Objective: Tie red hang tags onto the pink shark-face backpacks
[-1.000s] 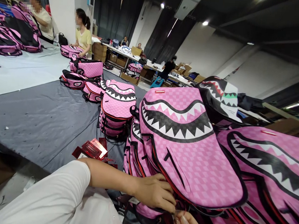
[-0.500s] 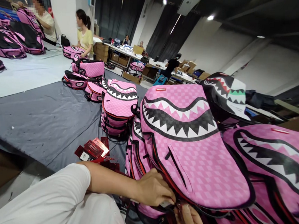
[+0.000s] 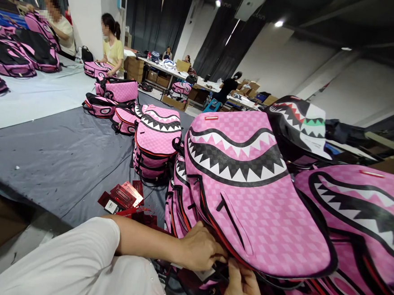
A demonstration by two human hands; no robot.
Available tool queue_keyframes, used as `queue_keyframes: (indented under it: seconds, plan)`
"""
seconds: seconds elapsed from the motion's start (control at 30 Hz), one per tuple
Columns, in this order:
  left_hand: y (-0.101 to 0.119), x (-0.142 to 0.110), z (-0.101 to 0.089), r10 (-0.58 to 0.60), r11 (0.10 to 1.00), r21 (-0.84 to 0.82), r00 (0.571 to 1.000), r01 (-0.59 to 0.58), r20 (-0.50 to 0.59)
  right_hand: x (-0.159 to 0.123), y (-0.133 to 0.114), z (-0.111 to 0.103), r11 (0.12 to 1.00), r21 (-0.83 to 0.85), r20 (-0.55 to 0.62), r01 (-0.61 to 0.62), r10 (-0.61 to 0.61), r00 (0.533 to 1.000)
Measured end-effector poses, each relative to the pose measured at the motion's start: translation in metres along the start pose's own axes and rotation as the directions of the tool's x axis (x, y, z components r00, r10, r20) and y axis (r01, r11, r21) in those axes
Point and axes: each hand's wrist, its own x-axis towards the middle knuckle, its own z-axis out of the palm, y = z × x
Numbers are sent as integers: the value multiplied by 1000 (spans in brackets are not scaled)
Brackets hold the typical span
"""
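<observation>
A pink backpack [image 3: 262, 219] with a black-and-white shark-teeth print lies in front of me, its rounded lower edge toward my lap. Under that edge, my left hand [image 3: 200, 248] is closed, fingertips pinched. A pale label-like piece [image 3: 205, 273] shows just below it. My right hand [image 3: 242, 289] comes up from the bottom, close to the left, thumb and fingers pressed together at the bag's underside. What either hand pinches is hidden in the dark gap. To the left, several shiny red hang tags [image 3: 123, 196] lie on the dark table cover.
Another pink backpack [image 3: 358, 208] lies at right, with a black-and-white shark bag [image 3: 300, 123] behind. More pink backpacks [image 3: 159, 138] stand along the dark-covered table [image 3: 63, 169]. A co-worker in yellow [image 3: 112, 51] and another co-worker [image 3: 61, 32] handle bags at far left.
My right hand has shifted slightly left and up, under the bag's edge. Dark red material seen at its fingers before is now hidden. My left hand has barely moved.
</observation>
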Motion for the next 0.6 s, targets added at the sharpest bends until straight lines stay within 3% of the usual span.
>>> queue_keyframes:
  seconds: [0.13, 0.23, 0.4, 0.6]
  plan:
    - [-2, 2, -5, -50, 997, -53, 999, 51, 19, 3, 9, -6, 977, -176, 11, 118, -118, 993]
    - [-4, 5, -9, -25, 997, -71, 999, 28, 45, 2, 11, -5, 988, -135, 18, 80, -78, 997]
    - [-3, 4, -12, 2, 994, -105, 999, 4, 51, -2, 9, 4, 996, 74, -25, -53, 55, 998]
    - [-3, 2, -11, -20, 994, -101, 996, 29, 83, -3, 8, 4, 997, -43, -14, 70, -71, 997]
